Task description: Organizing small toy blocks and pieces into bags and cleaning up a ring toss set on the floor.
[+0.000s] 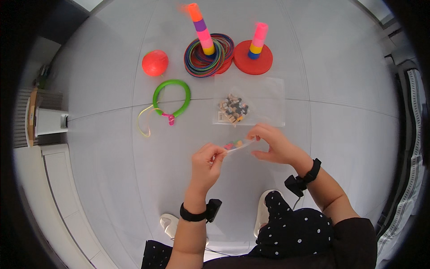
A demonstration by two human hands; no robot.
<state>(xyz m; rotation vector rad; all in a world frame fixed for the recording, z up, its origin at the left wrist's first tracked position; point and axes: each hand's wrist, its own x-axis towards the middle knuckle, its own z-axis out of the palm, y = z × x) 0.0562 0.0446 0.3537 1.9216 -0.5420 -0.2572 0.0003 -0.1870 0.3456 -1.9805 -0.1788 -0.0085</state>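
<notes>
My left hand pinches one end of a small clear plastic bag between thumb and fingers. Small red, yellow and other coloured pieces show through it. At the bag's other end are the curled fingers of my right hand, its thumb apart from them. The bag's top edge runs straight between both hands, above the floor. Just beyond lies a larger clear plastic bag, flat on the floor, with many small beige, black, white and orange pieces gathered at its left side.
Thin coloured rings lie around a tall stacked post on a red base. Beside it stands a shorter post on a red disc. A red ball and green ring with pink tie lie left. Slippers are below.
</notes>
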